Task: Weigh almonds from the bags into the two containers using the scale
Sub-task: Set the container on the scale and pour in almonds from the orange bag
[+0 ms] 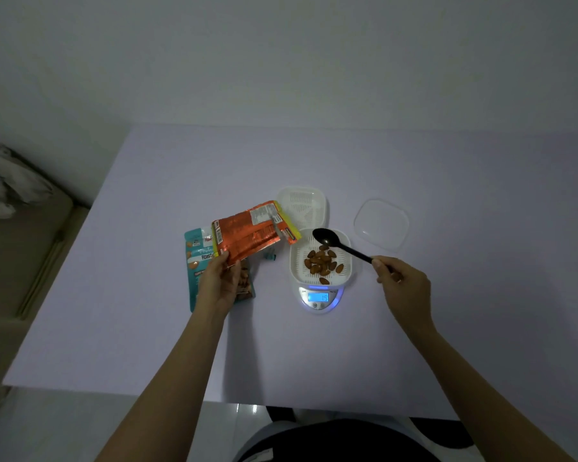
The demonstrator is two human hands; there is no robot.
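A white container (295, 261) sits on the white scale (320, 300), whose lit blue display reads 19. Several brown almonds (321, 263) lie in that container. My right hand (401, 284) grips a black spoon (342, 245), its bowl over the container's far edge. My left hand (218, 282) holds an orange foil bag (251, 232) by its lower corner, with the bag's other end pointing towards the scale. A teal almond bag (197, 258) lies flat on the table, partly under my left hand. A second white container (302, 205) stands empty just behind the scale.
A clear plastic lid (381, 224) lies to the right of the containers. A small teal scrap (269, 254) rests between the bags and the scale. The table (147, 328) is pale lilac and reaches a wall at the back. A bed or couch with crumpled cloth (4, 181) is off to the left.
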